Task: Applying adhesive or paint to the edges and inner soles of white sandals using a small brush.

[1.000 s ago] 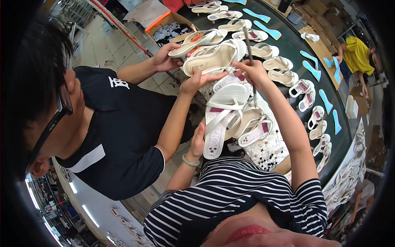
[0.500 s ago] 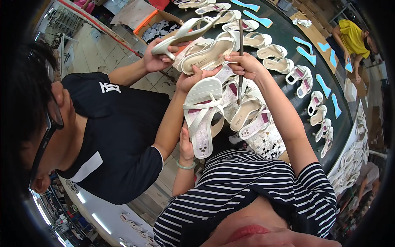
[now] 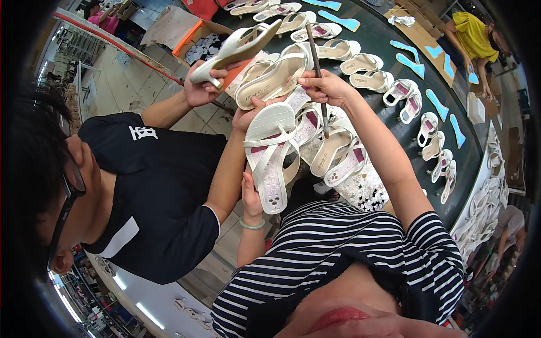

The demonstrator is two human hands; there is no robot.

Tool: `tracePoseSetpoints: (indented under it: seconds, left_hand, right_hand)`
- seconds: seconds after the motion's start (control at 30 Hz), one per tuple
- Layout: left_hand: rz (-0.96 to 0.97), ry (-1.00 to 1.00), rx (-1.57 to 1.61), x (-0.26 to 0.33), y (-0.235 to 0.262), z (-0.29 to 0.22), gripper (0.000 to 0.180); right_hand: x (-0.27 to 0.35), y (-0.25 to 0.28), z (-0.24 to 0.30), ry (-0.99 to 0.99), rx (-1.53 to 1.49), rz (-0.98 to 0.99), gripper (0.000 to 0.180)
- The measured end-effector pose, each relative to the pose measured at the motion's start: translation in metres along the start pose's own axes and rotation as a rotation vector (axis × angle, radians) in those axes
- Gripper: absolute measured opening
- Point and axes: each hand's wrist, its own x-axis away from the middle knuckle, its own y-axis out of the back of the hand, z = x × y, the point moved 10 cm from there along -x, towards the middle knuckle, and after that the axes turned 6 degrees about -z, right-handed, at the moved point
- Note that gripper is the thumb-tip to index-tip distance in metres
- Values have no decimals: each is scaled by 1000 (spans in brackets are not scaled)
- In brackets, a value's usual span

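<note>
My left hand [image 3: 252, 196], a pale bangle on its wrist, grips the side of a white strappy sandal [image 3: 270, 169] with a patterned pale insole and a magenta patch. Its fingers behind the sandal are hidden. Between the fingers of my right hand [image 3: 327, 89] is a slim dark brush [image 3: 314, 53], bristle end down above the shoes at the table edge. My right fingertips are close to a beige-lined white sandal [image 3: 270, 79] held by a co-worker's hand [image 3: 248, 115]. The co-worker's other hand [image 3: 200, 90] holds a second white heeled sandal [image 3: 234, 48].
Rows of white sandals [image 3: 369, 80] and blue insole pieces [image 3: 410, 66] cover the dark green table [image 3: 389, 48]. A co-worker in black [image 3: 163, 197] stands close on my left. Behind is an orange-edged box [image 3: 189, 42] of scraps; a person in yellow [image 3: 476, 36] works across the table.
The brush in my right hand has tilted, its upper end moving left. The co-worker's heeled sandal has shifted a little left and down. The whole view has slid slightly.
</note>
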Motion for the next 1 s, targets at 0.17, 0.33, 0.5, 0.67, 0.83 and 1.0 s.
tracePoseSetpoints:
  seconds: [0.17, 0.33, 0.5, 0.67, 0.83, 1.0]
  left_hand:
    - [6, 18, 48, -8, -12, 3, 65]
    - [24, 87, 90, 2, 0, 5, 66]
    - [83, 57, 44, 5, -8, -8, 67]
    - [90, 28, 109, 6, -11, -19, 67]
    - [53, -30, 28, 4, -6, -18, 68]
    - [75, -31, 75, 9, -5, -21, 63]
  right_hand:
    - [8, 9, 10, 10, 56, -12, 27]
    - [4, -1, 12, -16, 139, -43, 25]
    - [36, 2, 71, -33, 740, -413, 20]
    - [40, -29, 197, 392, 1061, -464, 23]
    - [-3, -87, 245, 571, 1389, -399, 24]
    - [-54, -103, 234, 508, 1504, -363, 33]
